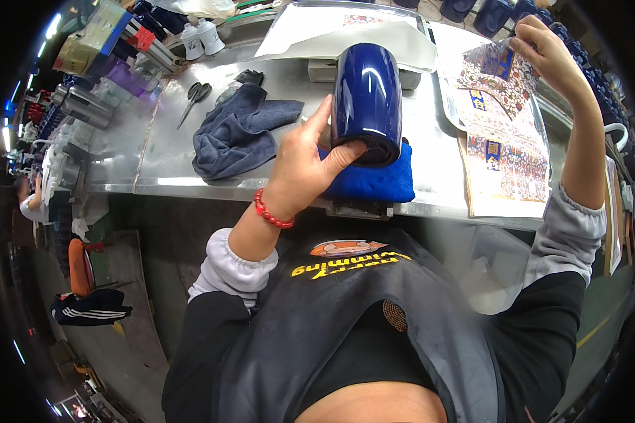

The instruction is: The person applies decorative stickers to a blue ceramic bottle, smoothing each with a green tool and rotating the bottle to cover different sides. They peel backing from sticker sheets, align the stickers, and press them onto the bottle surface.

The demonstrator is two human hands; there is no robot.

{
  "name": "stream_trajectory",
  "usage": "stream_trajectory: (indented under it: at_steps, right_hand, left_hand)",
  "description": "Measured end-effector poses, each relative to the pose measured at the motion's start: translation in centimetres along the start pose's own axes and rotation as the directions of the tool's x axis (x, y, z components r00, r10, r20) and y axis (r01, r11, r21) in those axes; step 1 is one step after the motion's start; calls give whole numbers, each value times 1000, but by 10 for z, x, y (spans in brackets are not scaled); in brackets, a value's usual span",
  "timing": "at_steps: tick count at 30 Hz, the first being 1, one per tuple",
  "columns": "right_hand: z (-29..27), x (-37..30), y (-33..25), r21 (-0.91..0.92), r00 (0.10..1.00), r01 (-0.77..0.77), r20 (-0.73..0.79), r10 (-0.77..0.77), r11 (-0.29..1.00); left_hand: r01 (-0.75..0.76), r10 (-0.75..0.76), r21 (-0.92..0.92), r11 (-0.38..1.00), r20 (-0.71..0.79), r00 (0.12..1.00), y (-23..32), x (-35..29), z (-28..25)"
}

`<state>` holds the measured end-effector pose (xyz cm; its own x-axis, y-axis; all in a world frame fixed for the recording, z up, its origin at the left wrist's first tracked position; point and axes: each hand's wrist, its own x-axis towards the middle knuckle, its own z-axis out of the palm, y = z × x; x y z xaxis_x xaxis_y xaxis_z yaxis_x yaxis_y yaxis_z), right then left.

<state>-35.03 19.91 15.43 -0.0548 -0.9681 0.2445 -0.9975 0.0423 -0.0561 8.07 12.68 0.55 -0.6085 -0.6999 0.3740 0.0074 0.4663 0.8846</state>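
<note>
My left hand point(305, 163) grips a glossy dark blue cylindrical vessel point(368, 92), thumb at its near end and fingers along its left side. The vessel lies on its side with a dark, recessed end facing me, above a bright blue cloth pad point(381, 180) at the table's front edge. At the upper right, my right hand point(536, 51) pinches the top edge of a patterned decal sheet point(497, 74), printed with flowers and blue panels. This sheet is partly raised and bent over other patterned sheets point(508, 173) lying on the right of the table.
A grey-blue cloth point(236, 134) and black-handled scissors point(196, 95) lie left on the metal table point(169, 151). White paper point(296, 35) covers a tray at the back. Two white bottles point(201, 39) stand back left. Several dark blue vessels point(492, 15) line the far right.
</note>
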Motion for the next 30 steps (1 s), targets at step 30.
stream_trajectory:
  at_steps: [30]
  right_hand:
    - [-29, -16, -157, 116, 854, 511, -186, -487, 852]
  left_hand:
    - [-186, 141, 553, 812, 122, 982, -9, -15, 5]
